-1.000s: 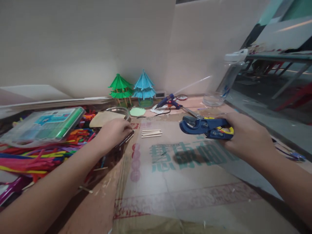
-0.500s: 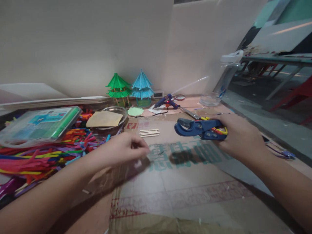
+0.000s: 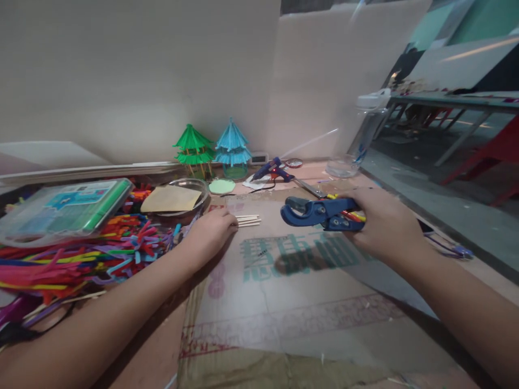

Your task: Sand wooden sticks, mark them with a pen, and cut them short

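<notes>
My right hand (image 3: 381, 221) is wrapped around the handles of a blue pipe cutter (image 3: 320, 212), raised above the cardboard with its hooked jaw pointing left. My left hand (image 3: 213, 232) lies at the left end of several short wooden sticks (image 3: 249, 220), its fingers curled and pressed together. Whether those fingers pinch a stick is hidden. Under both hands spreads a cardboard sheet (image 3: 243, 308) with green and red print.
On the left lie many coloured pipe cleaners (image 3: 121, 254) and a clear plastic case (image 3: 65, 205). Green (image 3: 193, 148) and blue (image 3: 232, 148) model pavilions stand behind. A glue gun (image 3: 271, 170), scissors (image 3: 310, 188) and a clear bottle (image 3: 357, 135) are farther right.
My left hand has moved away from me, from above the cardboard to the left end of the sticks. My right hand still holds the pipe cutter; the view has shifted slightly.
</notes>
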### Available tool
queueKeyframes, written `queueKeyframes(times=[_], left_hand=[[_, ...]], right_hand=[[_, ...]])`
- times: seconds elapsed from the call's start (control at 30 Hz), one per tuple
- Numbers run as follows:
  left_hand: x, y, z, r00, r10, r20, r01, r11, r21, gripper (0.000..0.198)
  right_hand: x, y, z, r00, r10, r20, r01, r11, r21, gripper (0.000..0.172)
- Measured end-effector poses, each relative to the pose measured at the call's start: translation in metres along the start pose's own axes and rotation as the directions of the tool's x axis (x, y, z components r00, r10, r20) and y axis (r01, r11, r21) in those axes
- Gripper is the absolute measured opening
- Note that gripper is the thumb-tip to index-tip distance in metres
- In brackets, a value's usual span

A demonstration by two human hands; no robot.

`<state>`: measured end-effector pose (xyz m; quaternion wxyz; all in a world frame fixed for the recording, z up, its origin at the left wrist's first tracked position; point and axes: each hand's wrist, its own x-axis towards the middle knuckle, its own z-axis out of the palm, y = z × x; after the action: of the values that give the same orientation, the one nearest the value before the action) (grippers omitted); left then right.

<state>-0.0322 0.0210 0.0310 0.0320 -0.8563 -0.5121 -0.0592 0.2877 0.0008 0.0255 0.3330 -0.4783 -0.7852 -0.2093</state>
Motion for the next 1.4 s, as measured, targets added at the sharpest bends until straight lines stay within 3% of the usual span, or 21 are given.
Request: queueKeyframes(times=[0.27, 0.4, 0.5, 0.57, 0.67, 0.77, 0.83, 0.97, 1.03, 1.27, 1.4], left_hand=[[0.008, 0.007, 0.004, 0.999, -0.04, -0.002, 0.04, 0.996, -0.075, 0.02], [-0.003, 0.016, -0.01, 0.986, -0.164, -0.032, 0.154, 0.968, -0.201, 0.02], [-0.021, 0.028, -0.025, 0.98, -0.193, -0.042, 0.167, 0.924, -0.345, 0.027], [-0.035, 0.036, -0.032, 0.981, -0.193, -0.035, 0.151, 0.858, -0.491, 0.034], [-0.052, 0.047, -0.038, 0.964, -0.265, -0.02, 0.166, 0.659, -0.734, 0.035], [-0.061, 0.054, -0.036, 0.948, -0.318, -0.006, 0.195, 0.595, -0.78, 0.032], [-0.062, 0.055, -0.035, 0.961, -0.275, -0.032, 0.15, 0.612, -0.777, 0.031], [-0.061, 0.053, -0.031, 0.978, -0.097, -0.186, -0.065, 0.703, -0.708, 0.026], [-0.061, 0.051, -0.029, 0.979, -0.024, -0.201, -0.121, 0.725, -0.678, 0.025], [-0.064, 0.051, -0.028, 0.98, 0.0, -0.201, -0.137, 0.733, -0.666, 0.021], [-0.064, 0.051, -0.027, 0.966, 0.072, -0.248, -0.225, 0.708, -0.67, 0.02]], right_hand=[[0.0, -0.003, 0.0, 1.0, -0.017, -0.02, 0.018, 0.999, 0.051, 0.024], [0.0, -0.007, -0.001, 1.0, -0.006, 0.015, 0.004, 0.994, 0.111, 0.028], [-0.002, -0.011, -0.001, 0.999, -0.044, 0.005, 0.043, 0.989, 0.139, 0.028], [-0.004, -0.013, 0.001, 0.997, -0.077, -0.024, 0.08, 0.985, 0.15, 0.03], [-0.008, -0.016, 0.006, 0.993, -0.113, -0.038, 0.118, 0.982, 0.148, 0.037], [-0.012, -0.019, 0.01, 0.992, -0.123, -0.031, 0.126, 0.98, 0.151, 0.044], [-0.013, -0.023, 0.013, 0.992, -0.119, -0.027, 0.122, 0.981, 0.153, 0.046], [-0.014, -0.03, 0.013, 0.989, -0.143, -0.034, 0.147, 0.981, 0.128, 0.046], [-0.014, -0.032, 0.013, 0.983, -0.18, -0.041, 0.183, 0.977, 0.107, 0.044], [-0.015, -0.034, 0.009, 0.972, -0.22, -0.08, 0.223, 0.975, 0.023, 0.042], [-0.014, -0.037, 0.006, 0.96, -0.257, -0.114, 0.26, 0.966, 0.013, 0.042]])
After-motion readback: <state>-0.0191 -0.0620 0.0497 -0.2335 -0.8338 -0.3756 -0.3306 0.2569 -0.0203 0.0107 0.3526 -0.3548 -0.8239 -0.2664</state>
